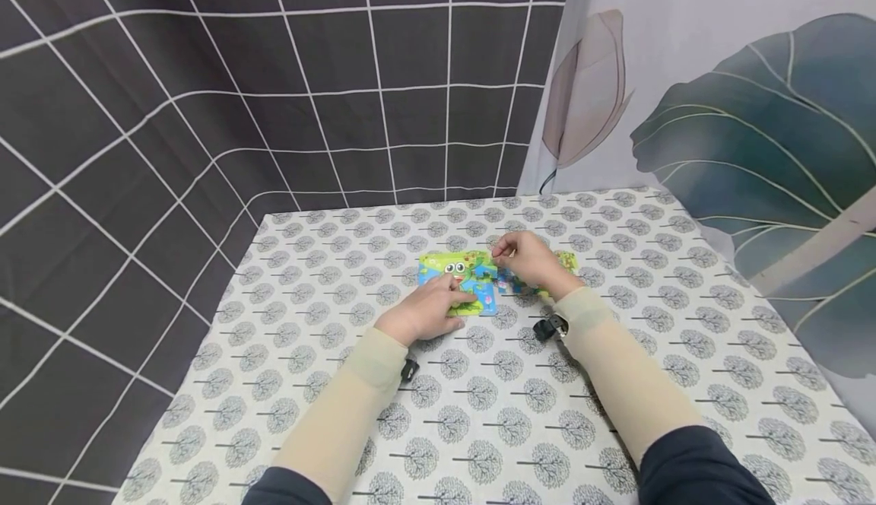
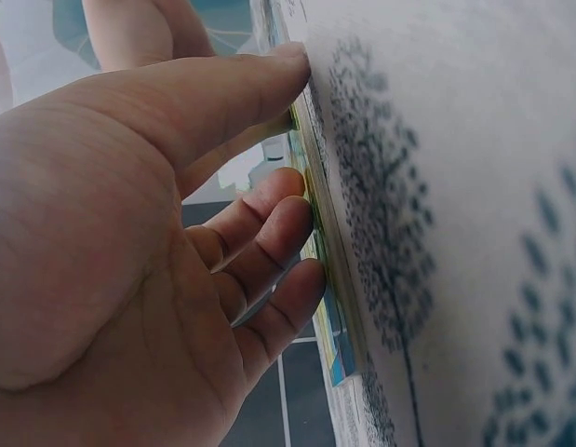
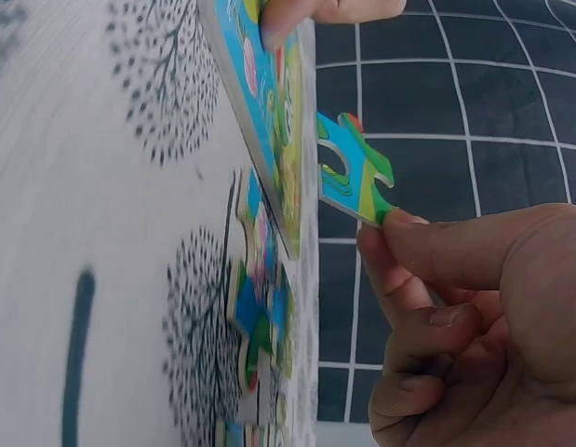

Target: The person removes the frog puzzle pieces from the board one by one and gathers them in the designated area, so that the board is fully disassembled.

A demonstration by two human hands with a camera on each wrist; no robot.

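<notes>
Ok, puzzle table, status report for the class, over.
Left grip touching the puzzle. Right grip pinching one puzzle piece, raised off the tablecloth. Loose pieces to the puzzle's right in head view; no obstruction seen.

head: soft, even light | left wrist: dim, hazy; near tablecloth (image 2: 483,233) blurred

Puzzle (image 1: 475,288) is grn/blue, tablecloth (image 1: 294,345) wht w/ gray tree print, curtain (image 1: 342,56) dk gray w/ wht grid.
</notes>
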